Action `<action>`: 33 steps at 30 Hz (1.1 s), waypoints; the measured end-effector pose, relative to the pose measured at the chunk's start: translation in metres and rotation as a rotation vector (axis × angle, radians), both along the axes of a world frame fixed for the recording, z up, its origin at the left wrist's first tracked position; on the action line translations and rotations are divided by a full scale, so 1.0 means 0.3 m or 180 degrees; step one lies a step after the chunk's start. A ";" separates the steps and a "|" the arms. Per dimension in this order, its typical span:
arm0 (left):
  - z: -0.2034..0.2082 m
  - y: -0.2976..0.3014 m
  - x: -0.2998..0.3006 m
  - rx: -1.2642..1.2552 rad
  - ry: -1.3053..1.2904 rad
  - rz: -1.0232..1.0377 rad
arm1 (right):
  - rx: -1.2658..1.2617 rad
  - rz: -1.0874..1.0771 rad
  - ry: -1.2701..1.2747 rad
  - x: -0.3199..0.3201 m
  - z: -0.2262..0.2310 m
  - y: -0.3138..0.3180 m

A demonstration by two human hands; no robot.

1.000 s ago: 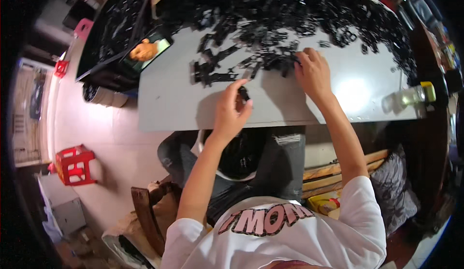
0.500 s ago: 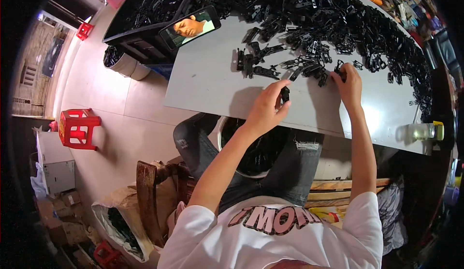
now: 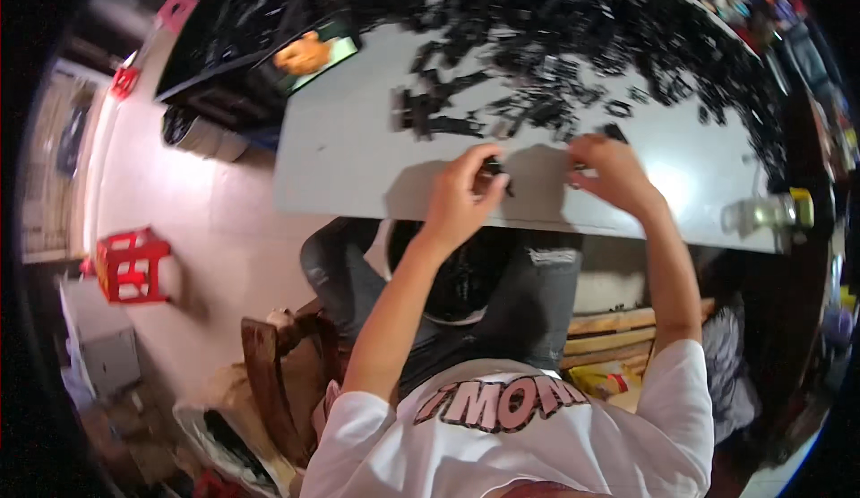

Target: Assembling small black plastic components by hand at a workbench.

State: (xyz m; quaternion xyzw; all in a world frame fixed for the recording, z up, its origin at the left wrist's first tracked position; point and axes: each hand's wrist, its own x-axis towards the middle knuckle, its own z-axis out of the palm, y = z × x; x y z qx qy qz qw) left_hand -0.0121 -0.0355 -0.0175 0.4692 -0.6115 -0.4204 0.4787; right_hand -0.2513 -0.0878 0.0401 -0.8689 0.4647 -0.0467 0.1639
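Note:
In my left hand [image 3: 459, 198], a small black plastic part [image 3: 491, 167] is held between the thumb and fingers, just over the table's front edge. My right hand [image 3: 614, 174] is curled above the table, a short way to the right. A longer black part [image 3: 614, 132] sticks up beyond its knuckles, and the fingers are closed around it; blur hides the exact grip. Past both hands lies a loose group of black clip-like parts [image 3: 546, 108] on the grey-white tabletop [image 3: 349, 162].
A large heap of black parts [image 3: 645, 23] covers the table's far side. At the left corner, a phone [image 3: 309, 55] leans against a black crate [image 3: 210, 90]. A clear jar [image 3: 761, 214] lies at the right edge. Between my knees stands a bucket [image 3: 457, 287]; a red stool [image 3: 133, 265] is at left.
My right hand has drawn back from the loose parts toward my left hand, turning inward with a black part. My left hand still holds its part. The whole view has shifted and blurred.

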 end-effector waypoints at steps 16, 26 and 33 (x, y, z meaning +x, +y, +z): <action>0.011 0.036 0.039 -0.0093 -0.0168 -0.0154 | -0.1330 -0.1963 -0.1254 -0.216 -0.202 -0.068; 0.010 0.040 0.044 -0.0340 -0.0348 -0.0075 | -0.1184 -0.2518 -0.1008 -0.122 -0.097 0.076; 0.012 0.029 0.028 -0.0219 -0.0347 -0.0368 | -0.0974 -0.2551 -0.0123 -0.124 -0.129 0.199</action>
